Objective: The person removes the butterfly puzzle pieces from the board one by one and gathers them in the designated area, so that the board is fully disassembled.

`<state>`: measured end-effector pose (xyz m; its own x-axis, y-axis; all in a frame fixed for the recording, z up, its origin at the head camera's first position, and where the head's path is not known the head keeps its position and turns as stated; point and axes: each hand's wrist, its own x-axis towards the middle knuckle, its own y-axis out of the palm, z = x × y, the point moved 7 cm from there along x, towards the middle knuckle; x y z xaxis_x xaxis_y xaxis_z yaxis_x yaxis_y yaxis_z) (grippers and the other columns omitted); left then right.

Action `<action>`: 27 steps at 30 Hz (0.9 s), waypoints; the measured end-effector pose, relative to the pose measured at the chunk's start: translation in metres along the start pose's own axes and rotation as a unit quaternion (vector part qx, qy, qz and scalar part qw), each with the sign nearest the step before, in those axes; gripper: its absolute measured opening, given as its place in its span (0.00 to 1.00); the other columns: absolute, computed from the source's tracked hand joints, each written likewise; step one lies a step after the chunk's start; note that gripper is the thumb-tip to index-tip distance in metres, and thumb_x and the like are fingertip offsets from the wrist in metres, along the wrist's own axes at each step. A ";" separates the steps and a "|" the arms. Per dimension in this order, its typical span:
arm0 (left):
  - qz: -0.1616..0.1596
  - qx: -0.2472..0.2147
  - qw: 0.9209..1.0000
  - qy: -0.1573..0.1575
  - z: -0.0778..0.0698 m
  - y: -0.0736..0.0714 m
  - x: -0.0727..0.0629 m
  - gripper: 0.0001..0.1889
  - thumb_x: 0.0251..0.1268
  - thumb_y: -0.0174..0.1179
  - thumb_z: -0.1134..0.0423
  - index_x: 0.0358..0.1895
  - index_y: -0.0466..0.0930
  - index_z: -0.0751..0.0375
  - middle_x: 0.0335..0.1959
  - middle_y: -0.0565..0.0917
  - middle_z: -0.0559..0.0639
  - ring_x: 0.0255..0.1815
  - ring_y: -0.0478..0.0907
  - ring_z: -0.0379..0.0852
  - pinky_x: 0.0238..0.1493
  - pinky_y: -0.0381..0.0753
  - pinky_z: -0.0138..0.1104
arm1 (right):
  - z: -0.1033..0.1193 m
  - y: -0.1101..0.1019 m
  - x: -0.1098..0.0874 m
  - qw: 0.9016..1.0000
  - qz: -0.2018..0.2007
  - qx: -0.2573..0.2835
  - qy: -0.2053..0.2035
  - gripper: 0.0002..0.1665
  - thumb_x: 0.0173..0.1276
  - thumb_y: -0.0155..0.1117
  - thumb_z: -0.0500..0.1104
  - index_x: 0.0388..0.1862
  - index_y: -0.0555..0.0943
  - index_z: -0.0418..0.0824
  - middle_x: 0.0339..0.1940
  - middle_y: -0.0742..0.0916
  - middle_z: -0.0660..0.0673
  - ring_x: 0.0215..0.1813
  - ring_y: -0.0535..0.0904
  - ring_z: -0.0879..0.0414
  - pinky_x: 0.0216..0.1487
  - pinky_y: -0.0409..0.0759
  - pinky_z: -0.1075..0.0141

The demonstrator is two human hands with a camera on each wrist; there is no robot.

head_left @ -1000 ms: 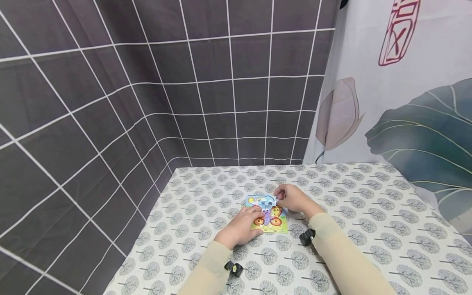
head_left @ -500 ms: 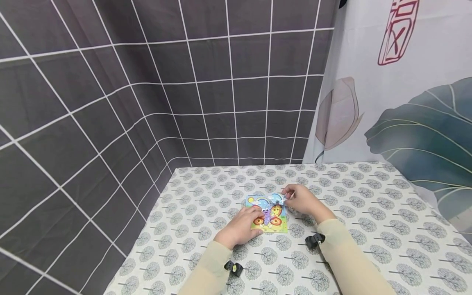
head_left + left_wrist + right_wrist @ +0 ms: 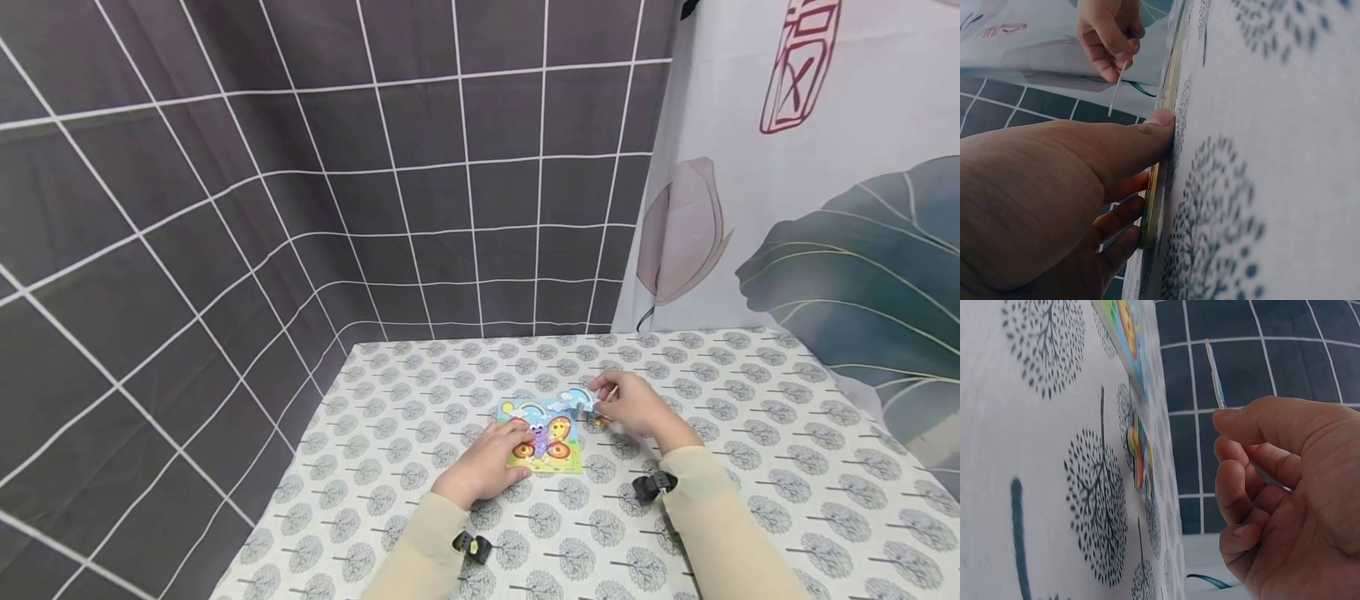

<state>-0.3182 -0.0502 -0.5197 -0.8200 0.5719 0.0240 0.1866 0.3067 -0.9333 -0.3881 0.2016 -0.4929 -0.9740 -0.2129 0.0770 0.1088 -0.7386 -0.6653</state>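
Note:
A square butterfly jigsaw puzzle point(image 3: 558, 462) lies flat on the table, with a purple body, orange-yellow wings and a sun. My left hand point(image 3: 486, 463) rests on its left side, fingers over the butterfly. In the left wrist view my left thumb touches the edge of the board. My right hand point(image 3: 632, 408) pinches a thin blue puzzle piece point(image 3: 577, 397), printed with a rainbow and cloud, between thumb and fingers. It is raised off the table, seen edge-on in the right wrist view. Beneath the right hand lies another colourful puzzle piece point(image 3: 1141, 456), partly hidden in the head view.
A white tablecloth point(image 3: 420, 517) with grey tree prints covers the table. Behind and left hangs a dark curtain point(image 3: 420, 200) with white grid lines. At the right is a white curtain point(image 3: 705, 108) with leaf and flower prints.
My right hand has moved right with the rainbow piece, away from the puzzle's top right. The loose piece beneath it has come into view. The left hand has stayed on the puzzle.

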 end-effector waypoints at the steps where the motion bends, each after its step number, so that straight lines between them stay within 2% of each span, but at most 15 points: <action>1: -0.001 -0.001 1.000 0.001 0.000 0.000 0.000 0.33 0.70 0.69 0.51 0.76 0.72 0.50 0.80 0.67 0.47 0.81 0.61 0.52 0.81 0.61 0.50 | -0.002 -0.001 0.000 1.000 -0.002 -0.001 0.002 0.18 0.64 0.72 0.35 0.53 0.83 0.38 0.41 0.83 0.45 0.38 0.78 0.52 0.39 0.81 0.59; 8: 0.000 -0.001 1.000 0.002 0.001 0.001 -0.001 0.33 0.70 0.68 0.51 0.76 0.72 0.51 0.81 0.66 0.47 0.81 0.60 0.53 0.81 0.59 0.50 | -0.010 -0.011 -0.003 1.000 -0.010 0.009 0.009 0.19 0.65 0.71 0.35 0.55 0.83 0.36 0.42 0.83 0.43 0.38 0.78 0.51 0.28 0.82 0.63; 16: -0.001 -0.002 1.000 0.001 0.001 0.000 -0.001 0.33 0.70 0.68 0.51 0.77 0.72 0.50 0.80 0.67 0.46 0.81 0.60 0.54 0.81 0.59 0.52 | -0.024 -0.025 -0.008 1.000 -0.022 0.009 0.018 0.19 0.64 0.71 0.34 0.54 0.82 0.33 0.42 0.83 0.41 0.38 0.78 0.51 0.33 0.82 0.64; 24: -0.003 -0.005 1.000 0.005 0.001 0.000 -0.001 0.33 0.70 0.69 0.52 0.76 0.73 0.51 0.80 0.67 0.46 0.81 0.60 0.54 0.81 0.59 0.52 | -0.045 -0.032 -0.012 0.999 -0.011 -0.004 0.040 0.21 0.63 0.72 0.34 0.55 0.82 0.33 0.43 0.83 0.42 0.44 0.78 0.49 0.45 0.80 0.59; 27: -0.004 -0.006 1.000 0.009 0.000 0.000 -0.001 0.33 0.70 0.69 0.52 0.76 0.73 0.51 0.80 0.68 0.46 0.81 0.61 0.54 0.81 0.60 0.52 | -0.053 -0.034 -0.016 0.999 -0.004 0.009 0.052 0.21 0.63 0.71 0.32 0.56 0.81 0.33 0.44 0.82 0.41 0.45 0.78 0.49 0.46 0.80 0.60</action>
<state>-0.3174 -0.0510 -0.5198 -0.8121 0.5823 0.0380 0.1866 0.3209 -0.9286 -0.3870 0.2645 -0.5110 -0.9901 -0.1402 0.0048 0.1032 -0.7511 -0.6520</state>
